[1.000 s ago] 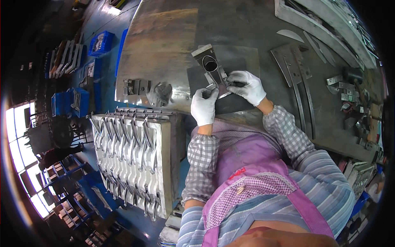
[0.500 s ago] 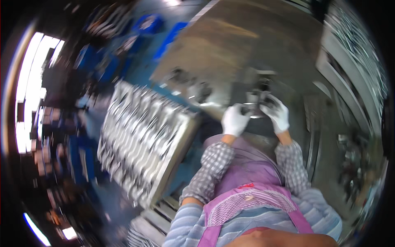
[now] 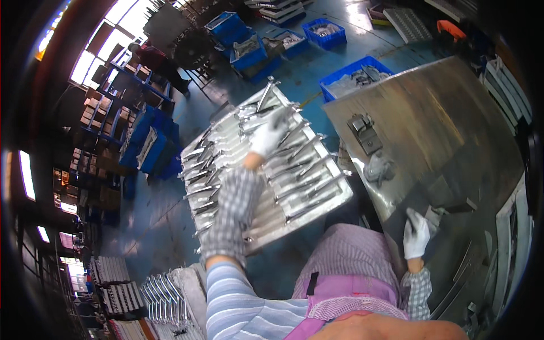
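Left hand, gloved and blurred, reaches onto the metal parts racked on the tray, grip unclear; right hand rests loosely open at the steel table's near edge; parts look stiff, heavy, slick—best grabbed mid-shaft.

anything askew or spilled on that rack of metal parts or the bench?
Nothing clearly spilled or damaged. One long part at the far end of the rack sticks up at an angle, out of line with the rows. The left hand reaches over the rows; the right hand rests on the steel bench by a dark plate.
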The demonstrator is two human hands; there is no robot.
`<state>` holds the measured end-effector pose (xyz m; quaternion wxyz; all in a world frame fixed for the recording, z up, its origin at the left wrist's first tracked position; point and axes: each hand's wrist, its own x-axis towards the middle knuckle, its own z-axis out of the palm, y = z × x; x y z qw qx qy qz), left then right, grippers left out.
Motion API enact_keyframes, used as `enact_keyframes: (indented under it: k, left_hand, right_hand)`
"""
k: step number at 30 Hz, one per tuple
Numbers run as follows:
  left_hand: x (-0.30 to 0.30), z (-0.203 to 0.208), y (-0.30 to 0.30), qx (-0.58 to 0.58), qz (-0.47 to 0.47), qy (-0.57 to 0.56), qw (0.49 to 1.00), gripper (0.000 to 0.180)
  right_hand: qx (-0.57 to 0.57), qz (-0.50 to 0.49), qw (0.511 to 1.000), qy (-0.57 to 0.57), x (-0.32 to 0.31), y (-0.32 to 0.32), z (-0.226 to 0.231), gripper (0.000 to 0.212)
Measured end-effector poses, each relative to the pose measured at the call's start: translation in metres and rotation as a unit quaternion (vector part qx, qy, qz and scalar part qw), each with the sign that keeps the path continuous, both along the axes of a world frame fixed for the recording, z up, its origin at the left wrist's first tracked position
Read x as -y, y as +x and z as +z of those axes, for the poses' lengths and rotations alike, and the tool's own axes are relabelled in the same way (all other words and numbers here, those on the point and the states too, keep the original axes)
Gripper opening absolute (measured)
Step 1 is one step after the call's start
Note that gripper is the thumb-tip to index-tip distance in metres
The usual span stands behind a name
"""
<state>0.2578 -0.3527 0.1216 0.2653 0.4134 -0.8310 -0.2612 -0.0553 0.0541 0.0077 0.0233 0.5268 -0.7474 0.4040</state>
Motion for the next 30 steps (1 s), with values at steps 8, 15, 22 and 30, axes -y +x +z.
enact_keyframes:
  k: [8,15,22,30]
  left_hand:
    - [0.176,-0.065,0.044,0.245,0.097,-0.004,0.965,0.044]
    - [0.188,-0.073,0.041,0.45,0.102,-0.123,0.879,0.02]
    - [0.187,-0.093,0.051,0.477,0.078,-0.161,0.861,0.022]
    - [0.18,-0.07,0.075,0.44,0.184,-0.145,0.867,0.032]
  right_hand:
    - [-0.13,0.013,0.989,0.074,0.019,0.018,-0.001,0.039]
    - [-0.147,-0.001,0.981,0.125,0.029,0.017,0.011,0.039]
    - [-0.145,-0.006,0.982,0.118,0.029,0.01,0.004,0.033]
    - [-0.133,-0.009,0.984,0.115,0.02,0.012,0.01,0.027]
